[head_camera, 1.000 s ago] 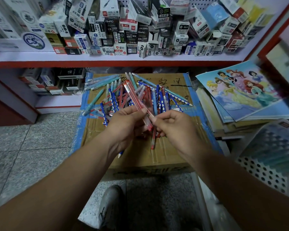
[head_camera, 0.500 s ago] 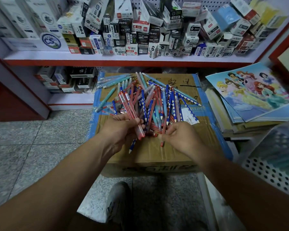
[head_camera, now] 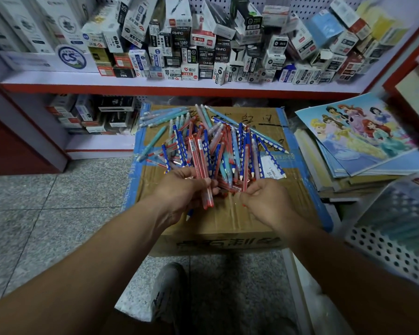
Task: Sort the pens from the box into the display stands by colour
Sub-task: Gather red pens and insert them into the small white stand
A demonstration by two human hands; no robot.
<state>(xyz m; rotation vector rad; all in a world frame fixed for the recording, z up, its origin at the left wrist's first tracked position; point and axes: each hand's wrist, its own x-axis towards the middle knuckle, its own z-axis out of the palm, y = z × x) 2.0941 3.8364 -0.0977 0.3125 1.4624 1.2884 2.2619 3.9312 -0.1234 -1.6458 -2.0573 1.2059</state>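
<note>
Gripping red pens (head_camera: 201, 163), left hand (head_camera: 182, 192), right hand (head_camera: 264, 201) pinching one, heap (head_camera: 228, 146) on box (head_camera: 228, 221)

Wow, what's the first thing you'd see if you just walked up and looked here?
The big jumbled heap of pens, red, blue and teal, on top of the cardboard box in the middle. The left hand grips a few red pens at the heap's near edge, with the right hand beside it. Behind, a shelf is crammed with little boxes, and a princess poster lies on the right.

princess poster (head_camera: 363, 134), small shelf cartons (head_camera: 191, 44)
</note>
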